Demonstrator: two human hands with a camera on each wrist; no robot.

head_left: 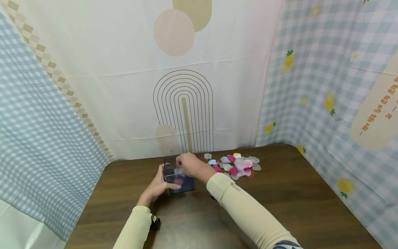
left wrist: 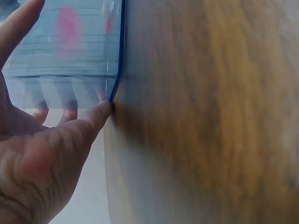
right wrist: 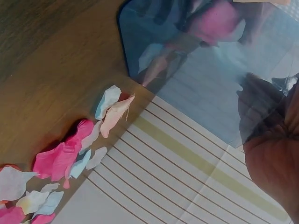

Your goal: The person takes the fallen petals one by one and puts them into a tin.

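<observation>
A clear, blue-tinted plastic box (head_left: pixel 187 185) stands on the table with its mouth upward. My left hand (head_left: pixel 158 185) grips its left side, thumb across the front. In the left wrist view, the fingers (left wrist: pixel 70 112) show through the clear wall (left wrist: pixel 93 65). My right hand (head_left: pixel 193 166) reaches in at the mouth, its fingers bent downward. A pale petal lies right by those fingertips; I cannot tell whether they pinch it. Inside the box, a pink petal (right wrist: pixel 217 23) shows through the wall.
Right of the box, loose fabric petals (head_left: pixel 239 164) in pink, white and pale blue lie scattered near the back edge of the brown wooden table (head_left: pixel 192 218). Patterned curtains (head_left: pixel 130 103) hang behind the table and at both sides.
</observation>
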